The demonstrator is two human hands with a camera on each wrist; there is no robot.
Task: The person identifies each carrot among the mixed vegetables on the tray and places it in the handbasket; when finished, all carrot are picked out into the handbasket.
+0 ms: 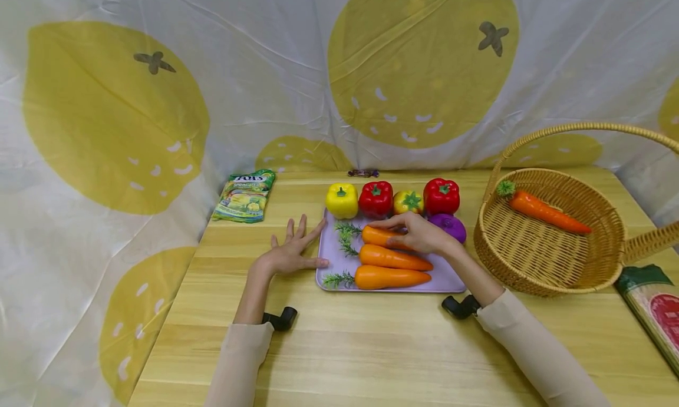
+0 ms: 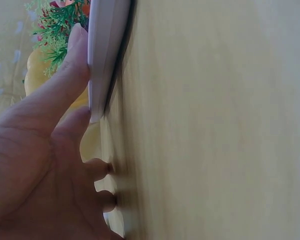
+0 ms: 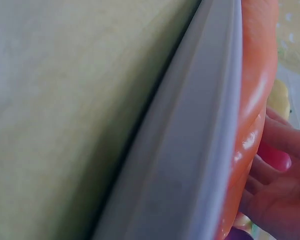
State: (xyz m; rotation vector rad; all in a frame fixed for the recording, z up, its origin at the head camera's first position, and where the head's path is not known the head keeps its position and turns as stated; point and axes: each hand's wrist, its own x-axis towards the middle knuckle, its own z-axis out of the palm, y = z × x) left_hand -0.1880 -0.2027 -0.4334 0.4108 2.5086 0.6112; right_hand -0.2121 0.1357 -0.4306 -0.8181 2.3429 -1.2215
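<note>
A lilac tray (image 1: 451, 282) on the table holds three orange carrots with green tops. My right hand (image 1: 419, 235) reaches over the tray and grips the farthest carrot (image 1: 375, 236), thumb on the near side, fingers across the far side. Closer to me lie the middle carrot (image 1: 392, 257) and the nearest carrot (image 1: 392, 277). At the tray's left end my left hand (image 1: 286, 252) spreads its fingers, thumb and index fingertip at the rim. In the left wrist view, that thumb (image 2: 76, 47) lies against the tray wall (image 2: 102, 55); other fingertips rest on the table.
Behind the carrots stand a yellow pepper (image 1: 342, 201), red peppers (image 1: 376, 199) and a purple vegetable (image 1: 448, 227). A wicker basket (image 1: 493, 257) at right contains another carrot (image 1: 549, 211). A green snack packet (image 1: 245, 196) lies back left, a noodle pack (image 1: 655, 313) far right.
</note>
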